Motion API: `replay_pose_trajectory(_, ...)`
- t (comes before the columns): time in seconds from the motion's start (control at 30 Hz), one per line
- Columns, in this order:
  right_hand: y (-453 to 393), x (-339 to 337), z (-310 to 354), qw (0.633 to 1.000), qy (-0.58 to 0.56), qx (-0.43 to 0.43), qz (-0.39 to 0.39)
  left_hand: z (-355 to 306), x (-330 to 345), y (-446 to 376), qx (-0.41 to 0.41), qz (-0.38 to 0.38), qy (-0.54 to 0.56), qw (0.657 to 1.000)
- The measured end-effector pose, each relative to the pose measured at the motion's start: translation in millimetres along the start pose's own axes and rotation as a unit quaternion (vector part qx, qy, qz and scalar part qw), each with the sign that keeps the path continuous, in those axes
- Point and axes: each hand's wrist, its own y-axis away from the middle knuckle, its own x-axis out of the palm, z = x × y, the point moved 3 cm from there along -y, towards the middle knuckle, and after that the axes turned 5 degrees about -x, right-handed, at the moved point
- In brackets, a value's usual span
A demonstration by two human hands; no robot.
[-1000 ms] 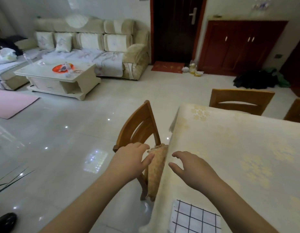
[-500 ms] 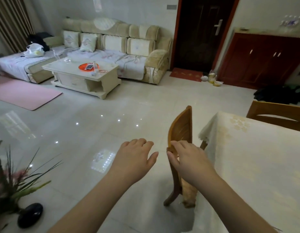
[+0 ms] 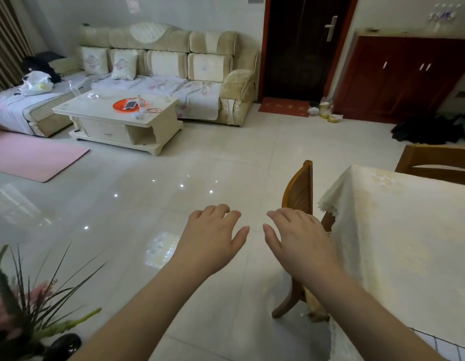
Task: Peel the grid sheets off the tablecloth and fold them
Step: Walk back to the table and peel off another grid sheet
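Note:
A cream tablecloth (image 3: 398, 243) with pale yellow flowers covers the table at the right. Only a corner of a white grid sheet (image 3: 445, 347) with black lines shows, lying on the cloth at the bottom right edge. My left hand (image 3: 213, 238) hovers over the floor, palm down with fingers relaxed, holding nothing. My right hand (image 3: 301, 238) hovers beside it, left of the table edge and in front of a wooden chair (image 3: 299, 194), fingers loosely spread and empty. The two hands are a little apart.
The wooden chair stands tucked against the table's left side. Another chair back (image 3: 437, 162) shows beyond the table. A potted plant (image 3: 25, 303) is at the bottom left. Glossy floor tiles stretch to a coffee table (image 3: 116, 118) and sofa (image 3: 174, 63).
The view has swung left, away from the table. My hands left the chair and cloth edge and now hover over the floor. The grid sheet slid to the frame's bottom right corner.

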Motion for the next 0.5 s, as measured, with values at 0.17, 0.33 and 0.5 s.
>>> replay_pose_trajectory(0.17, -52.7, 13.4, -22.1, 1.0, -0.002, 0.023, -0.007, 6.4, 5.1, -68.0, 0.03, -0.008, -0.004, 1.0)
replay_pose_trajectory(0.33, -129.1, 19.3, -39.0, 0.999, -0.025, 0.03, 0.001, 24.4, 4.8, -141.6, 0.022, -0.006, -0.013, 1.0)
replay_pose_trajectory(0.5, -198.7, 15.7, -46.4, 0.999, -0.025, 0.019, 0.018, 48.5, 6.0, -201.0, 0.011, 0.0, -0.014, 1.0)
